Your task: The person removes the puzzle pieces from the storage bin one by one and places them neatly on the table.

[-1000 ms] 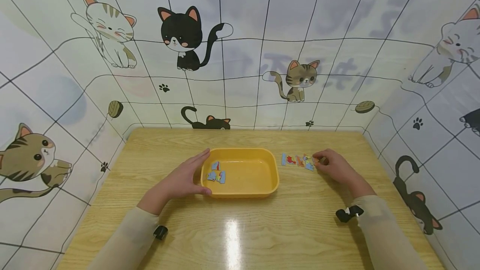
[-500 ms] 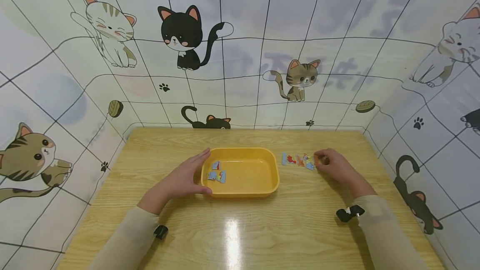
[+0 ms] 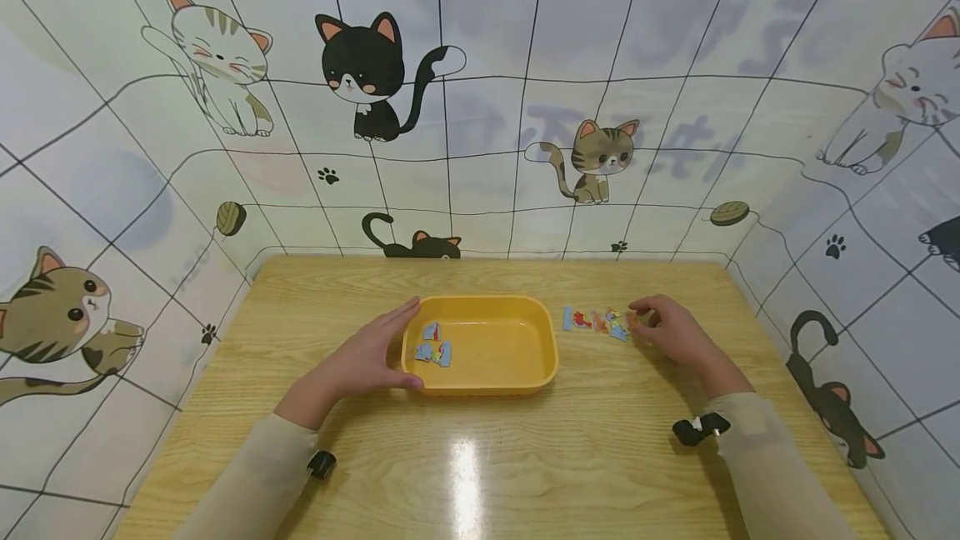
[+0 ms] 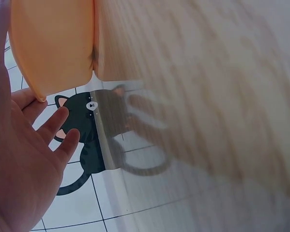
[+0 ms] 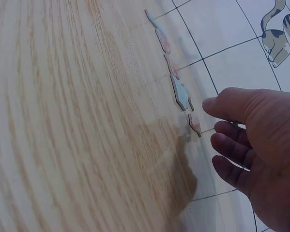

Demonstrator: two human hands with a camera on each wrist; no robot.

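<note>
My left hand (image 3: 367,357) holds the left end of a yellow plastic tray (image 3: 540,298), thumb on the near side and fingers at the far left corner. In the left wrist view a fingertip meets the tray's rim (image 4: 50,92), and the other fingers spread loosely. Inside the tray, at its left, lie a few blue jigsaw pieces (image 3: 431,332). Right of the tray, a row of several colourful jigsaw pieces (image 3: 582,320) lies on the table. My right hand (image 3: 671,332) is at the row's right end. Its bent fingers are apart from the last, orange piece (image 5: 194,124) and hold nothing.
The wooden table (image 3: 360,473) carries a bright light reflection near its front. Behind it and at both sides stand white sheets with grid lines and cartoon cats (image 3: 367,82). Each sleeve has a black camera strap (image 3: 699,428) near the wrist.
My right fingers have drawn slightly up and away from the orange jigsaw piece, which stays at the end of the row. The left hand and tray have not moved.
</note>
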